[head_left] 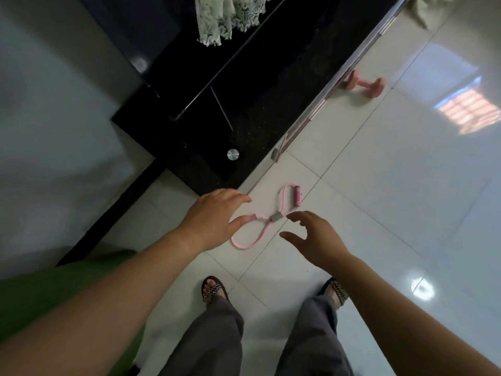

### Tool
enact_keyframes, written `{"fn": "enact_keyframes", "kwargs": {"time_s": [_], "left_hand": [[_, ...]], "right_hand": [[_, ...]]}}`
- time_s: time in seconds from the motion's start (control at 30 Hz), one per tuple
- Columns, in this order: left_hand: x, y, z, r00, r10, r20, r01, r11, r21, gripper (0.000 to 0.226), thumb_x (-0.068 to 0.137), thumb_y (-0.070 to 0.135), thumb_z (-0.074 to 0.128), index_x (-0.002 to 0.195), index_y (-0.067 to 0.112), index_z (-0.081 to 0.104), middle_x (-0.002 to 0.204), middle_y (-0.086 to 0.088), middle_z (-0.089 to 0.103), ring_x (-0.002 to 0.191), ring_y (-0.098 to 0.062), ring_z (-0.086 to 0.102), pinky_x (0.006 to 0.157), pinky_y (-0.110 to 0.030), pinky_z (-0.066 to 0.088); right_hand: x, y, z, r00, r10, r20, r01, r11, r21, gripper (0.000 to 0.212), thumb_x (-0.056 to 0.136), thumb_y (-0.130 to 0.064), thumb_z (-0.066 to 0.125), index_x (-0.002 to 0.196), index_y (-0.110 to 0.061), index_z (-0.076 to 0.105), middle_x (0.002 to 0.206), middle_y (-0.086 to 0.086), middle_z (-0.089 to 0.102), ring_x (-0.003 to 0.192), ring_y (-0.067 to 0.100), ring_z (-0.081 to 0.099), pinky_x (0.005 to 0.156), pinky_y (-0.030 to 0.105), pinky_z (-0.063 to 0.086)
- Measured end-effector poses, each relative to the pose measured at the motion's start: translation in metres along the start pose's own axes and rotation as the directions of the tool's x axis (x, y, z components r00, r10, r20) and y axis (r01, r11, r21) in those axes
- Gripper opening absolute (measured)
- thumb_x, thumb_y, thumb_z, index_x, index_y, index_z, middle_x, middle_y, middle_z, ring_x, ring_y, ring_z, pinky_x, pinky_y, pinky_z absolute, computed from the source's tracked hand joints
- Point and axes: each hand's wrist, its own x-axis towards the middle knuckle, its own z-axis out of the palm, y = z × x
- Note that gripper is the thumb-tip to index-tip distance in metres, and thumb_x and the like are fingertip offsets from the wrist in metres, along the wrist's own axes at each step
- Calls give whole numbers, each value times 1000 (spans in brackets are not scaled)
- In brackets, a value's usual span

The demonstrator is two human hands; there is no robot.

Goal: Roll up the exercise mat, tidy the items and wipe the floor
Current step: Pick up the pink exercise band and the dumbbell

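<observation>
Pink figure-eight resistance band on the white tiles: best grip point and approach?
Probably the grey middle block of the pink figure-eight resistance band, pinched from straight above. The band lies flat on the white tiled floor, so its thin loops give fingers little to get under; the block stands thicker and should lift both loops evenly. The open right hand is nearest.

This looks like a home: glossy white floor tiles fill the right of the frame, a lace curtain hangs at top centre over a black polished slab, and 1 pink dumbbell lies at upper right.
</observation>
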Motion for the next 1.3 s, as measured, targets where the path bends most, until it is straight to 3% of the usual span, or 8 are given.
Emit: {"fn": "enact_keyframes", "kwargs": {"time_s": [0.37, 0.5, 0.7, 0.87, 1.1, 1.2, 1.3], "left_hand": [[71, 23, 122, 972, -191, -136, 158, 961, -225, 39, 95, 38, 48, 132, 26, 48, 136, 8, 48, 123, -12, 44, 97, -27, 37], [114, -9, 180, 979, -168, -114, 148, 975, -166, 39, 95, 41, 46, 133, 29, 45, 137, 12, 46, 124, -9, 42, 96, -20, 32], [178, -88, 263, 997, -75, -26, 75, 997, -1, 43, 94, 50, 46, 134, 34, 43, 139, 14, 42, 129, -10, 37, 102, -30, 36], [222, -137, 328, 998, 36, -47, -27, 984, 178, 43, 94, 47, 45, 134, 32, 42, 139, 10, 41, 129, -11, 35, 103, -30, 31], [242, -189, 408, 997, 55, -44, -49, 990, 135, 39, 91, 41, 50, 129, 32, 47, 134, 7, 46, 124, -17, 41, 101, -35, 37], [223, -194, 418, 998, -14, -56, 14, 1000, 1, 41, 91, 43, 51, 131, 37, 44, 133, 11, 45, 123, -14, 41, 96, -34, 41], [207, -197, 424, 996, -36, -81, 36, 999, -1, 45, 91, 43, 51, 134, 35, 41, 135, 10, 44, 124, -14, 40, 97, -34, 41]], "right_hand": [[82, 112, 5, 982, -157, 108, 171, 976, -134, 47, 85, -44, 62, 126, -22, 54, 124, -5, 57, 111, 14, 53, 91, 26, 42], [140, 149, 53, 975, -188, 117, 206, 963, -173, 49, 85, -43, 62, 127, -21, 53, 128, -2, 57, 111, 17, 55, 94, 30, 45], [223, 193, 156, 967, -220, 125, 239, 958, -159, 48, 86, -38, 63, 128, -18, 52, 132, -1, 54, 116, 18, 52, 97, 29, 42], [284, 233, 234, 961, -248, 120, 266, 948, -173, 49, 85, -42, 63, 127, -17, 53, 131, 0, 55, 118, 17, 51, 99, 29, 40], [314, 270, 290, 933, -318, 171, 357, 885, -298, 45, 82, -43, 65, 121, -22, 57, 124, -2, 56, 110, 17, 56, 94, 36, 48], [303, 270, 296, 920, -337, 200, 391, 823, -413, 49, 77, -44, 70, 120, -24, 58, 126, -3, 55, 114, 17, 52, 99, 35, 42], [297, 268, 303, 910, -357, 213, 416, 770, -485, 41, 80, -32, 70, 118, -23, 59, 120, -4, 58, 112, 17, 52, 99, 32, 40]]}}
